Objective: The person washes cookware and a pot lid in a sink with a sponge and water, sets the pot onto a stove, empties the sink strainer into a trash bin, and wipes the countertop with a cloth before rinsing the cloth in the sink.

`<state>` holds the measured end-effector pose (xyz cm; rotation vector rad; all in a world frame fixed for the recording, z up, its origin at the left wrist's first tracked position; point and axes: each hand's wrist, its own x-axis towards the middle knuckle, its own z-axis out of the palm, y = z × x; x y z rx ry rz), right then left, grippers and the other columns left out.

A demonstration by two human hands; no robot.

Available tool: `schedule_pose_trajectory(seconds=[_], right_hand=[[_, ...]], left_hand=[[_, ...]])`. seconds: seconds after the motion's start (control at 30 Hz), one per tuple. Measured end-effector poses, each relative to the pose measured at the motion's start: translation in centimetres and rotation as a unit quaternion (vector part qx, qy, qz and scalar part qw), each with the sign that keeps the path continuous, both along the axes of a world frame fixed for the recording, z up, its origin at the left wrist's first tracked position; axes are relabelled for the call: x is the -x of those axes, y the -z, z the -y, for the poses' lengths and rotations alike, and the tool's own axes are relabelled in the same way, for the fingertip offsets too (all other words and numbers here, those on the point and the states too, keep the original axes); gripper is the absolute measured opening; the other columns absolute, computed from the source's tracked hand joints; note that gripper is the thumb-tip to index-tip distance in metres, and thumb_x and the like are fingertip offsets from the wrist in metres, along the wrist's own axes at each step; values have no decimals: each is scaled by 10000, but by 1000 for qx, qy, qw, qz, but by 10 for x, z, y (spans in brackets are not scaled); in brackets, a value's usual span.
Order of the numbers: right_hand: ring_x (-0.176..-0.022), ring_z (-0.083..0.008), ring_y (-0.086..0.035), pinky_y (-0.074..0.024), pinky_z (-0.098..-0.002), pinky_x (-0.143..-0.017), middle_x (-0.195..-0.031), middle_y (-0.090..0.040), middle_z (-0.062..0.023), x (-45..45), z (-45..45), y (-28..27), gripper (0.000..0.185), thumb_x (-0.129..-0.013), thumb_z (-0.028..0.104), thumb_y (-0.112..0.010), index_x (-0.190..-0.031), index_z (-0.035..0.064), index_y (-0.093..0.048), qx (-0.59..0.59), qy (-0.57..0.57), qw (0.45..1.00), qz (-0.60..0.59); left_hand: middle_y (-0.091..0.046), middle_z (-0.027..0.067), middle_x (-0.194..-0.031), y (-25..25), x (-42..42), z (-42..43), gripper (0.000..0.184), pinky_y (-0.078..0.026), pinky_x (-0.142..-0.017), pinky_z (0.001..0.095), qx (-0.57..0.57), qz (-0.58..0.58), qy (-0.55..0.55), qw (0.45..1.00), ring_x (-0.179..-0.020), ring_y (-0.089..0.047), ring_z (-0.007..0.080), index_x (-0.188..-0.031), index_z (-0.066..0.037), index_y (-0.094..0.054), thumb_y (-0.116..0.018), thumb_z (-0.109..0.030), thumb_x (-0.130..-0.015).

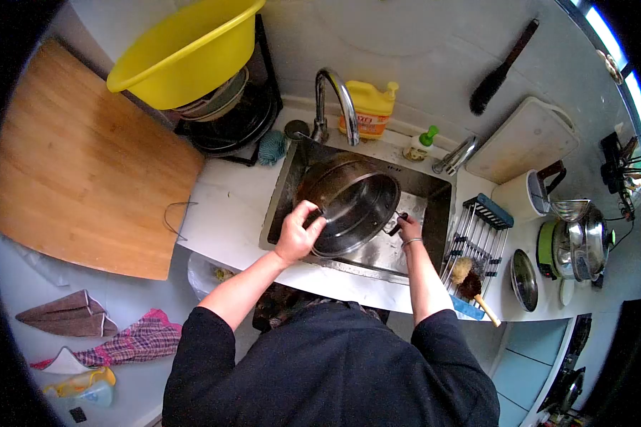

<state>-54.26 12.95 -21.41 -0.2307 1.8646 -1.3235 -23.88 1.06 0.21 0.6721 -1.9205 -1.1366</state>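
A kitchen corner with a white countertop (228, 213) set against pale walls, seen from above; the inset metal sink (440, 220) serves as the point of reference. A dark metal pot (356, 203) is held within and over the opening of the sink, tilted, its mouth turned toward the sink's right side and its browned outer surface toward the left. Whether it touches the sink floor cannot be told. The left hand (299, 233) grasps the pot at the near left edge, thumb and fingers closed on it. The right hand (409, 229) is curled around the black side handle, above the right part of the sink. Behind the sink stand a curved faucet (320, 114), a yellow jug (367, 107) and a green-capped bottle (417, 147). To the right of the sink, just beside it, lies a dish rack (478, 242) bearing a wooden-handled brush (488, 310); farther right is a shallow metal dish (523, 280). To the left of the sink are a large wooden board (92, 164) and, farther back, a yellow basin (206, 67) on stacked vessels.
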Motion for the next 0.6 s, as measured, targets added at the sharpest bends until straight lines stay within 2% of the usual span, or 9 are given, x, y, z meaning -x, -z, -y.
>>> schedule_pose_trajectory(seconds=[0.03, 0.07, 0.1, 0.17, 0.27, 0.37, 0.4, 0.47, 0.6], right_hand=[[-598, -120, -508, -417, -254, -530, -703, -557, -25, 2, -2, -4, 178, -749, 79, -603, -911, 27, -552, 56, 26, 998, 27], [-559, -132, -493, -411, -262, -500, -690, -536, -23, 6, -4, -7, 133, -756, 74, -594, -868, 37, -532, 80, 26, 996, 26], [-521, -144, -478, -405, -270, -470, -677, -514, -21, 10, -5, -13, 99, -764, 69, -585, -824, 46, -511, 103, 27, 994, 24], [-505, -129, -478, -410, -272, -465, -631, -494, -28, 2, -6, -73, 122, -784, 101, -590, -775, 58, -476, 92, -9, 995, 44], [-469, -111, -446, -382, -259, -432, -622, -496, -27, -4, -3, -109, 142, -807, 134, -577, -768, 48, -472, 139, -31, 988, 58], [-465, -107, -436, -383, -260, -426, -618, -488, -24, -15, 8, -121, 154, -821, 157, -569, -781, 49, -466, 164, 44, 981, 93], [-469, -110, -440, -386, -259, -425, -635, -499, -33, -17, 12, -121, 163, -830, 179, -563, -790, 47, -477, 169, 72, 978, 98], [-478, -134, -466, -419, -274, -442, -678, -526, -56, -21, 16, -118, 158, -852, 181, -521, -857, 27, -485, 203, 112, 960, 158], [-545, -202, -543, -473, -329, -480, -759, -560, -106, -29, 16, -107, 162, -873, 145, -459, -950, 3, -456, 233, 130, 939, 218]], left_hand=[[-526, 38, -675, 8, 2, 8, 119, -410, -530, 252, -12, -32, -15, 999, -587, -501, 114, -841, -18, -480, -572, -61, -779], [-496, -3, -658, 15, -5, 17, 104, -369, -492, 214, -241, -15, -9, 970, -569, -437, 52, -857, -30, -488, -556, -88, -804], [-469, -10, -609, 16, -2, 24, 111, -330, -456, 194, -315, -67, -19, 946, -506, -397, 35, -868, -36, -493, -550, -116, -816], [-457, -18, -577, 38, -4, 50, 132, -324, -426, 206, -356, -63, -62, 930, -456, -389, 47, -883, -29, -500, -549, -135, -821], [-451, -16, -557, 63, 0, 94, 157, -313, -381, 220, -271, 13, -90, 958, -415, -386, 64, -901, -14, -506, -533, -153, -834], [-503, 38, -595, 82, 15, 147, 341, -357, -369, 255, -380, 18, -98, 919, -416, -435, 103, -1102, -30, -408, -500, -251, -859], [-503, 38, -595, 82, 20, 160, 341, -357, -369, 255, -382, 18, -95, 919, -416, -435, 103, -1102, -30, -408, -500, -251, -859], [-520, 67, -607, 80, 34, 182, 548, -379, -367, 276, -333, 102, -104, 932, -421, -458, 126, -1295, -88, -243, -476, -334, -863], [-520, 90, -587, 77, 52, 211, 691, -397, -379, 294, -337, 203, -96, 914, -421, -478, 151, -1375, -139, -70, -426, -438, -864]])
